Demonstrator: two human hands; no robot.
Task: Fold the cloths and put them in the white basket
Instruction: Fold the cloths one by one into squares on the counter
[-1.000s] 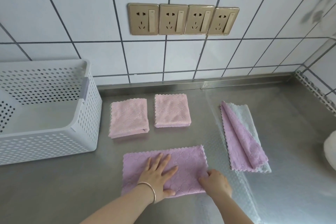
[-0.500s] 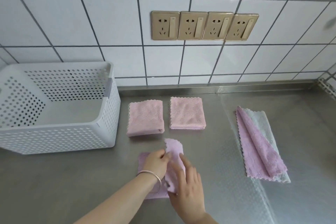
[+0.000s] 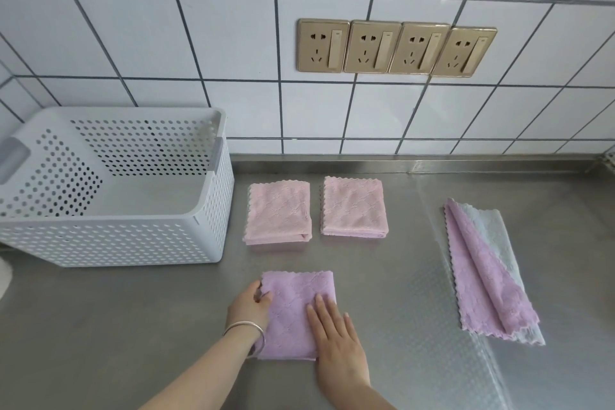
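A lilac cloth [image 3: 293, 306] lies folded into a small rectangle on the steel counter near me. My left hand [image 3: 248, 308] holds its left edge, fingers curled on the cloth. Flat on the cloth's right side rests my right hand [image 3: 336, 336], fingers together. Two folded pink cloths [image 3: 279, 213] [image 3: 353, 207] lie side by side farther back. The white perforated basket [image 3: 133, 243] stands at the left with nothing visible inside it. At the right, a lilac cloth [image 3: 479, 273] lies loosely folded on a pale blue-grey cloth [image 3: 492, 226].
The steel counter [image 3: 399, 276] meets a white tiled wall with several gold sockets [image 3: 396, 47]. A raised steel lip runs along the back. A white object [image 3: 5, 280] shows at the far left edge.
My right hand carried the lilac cloth's right half over to the left; the cloth is now a small rectangle with both hands on it. The view has shifted left and down.
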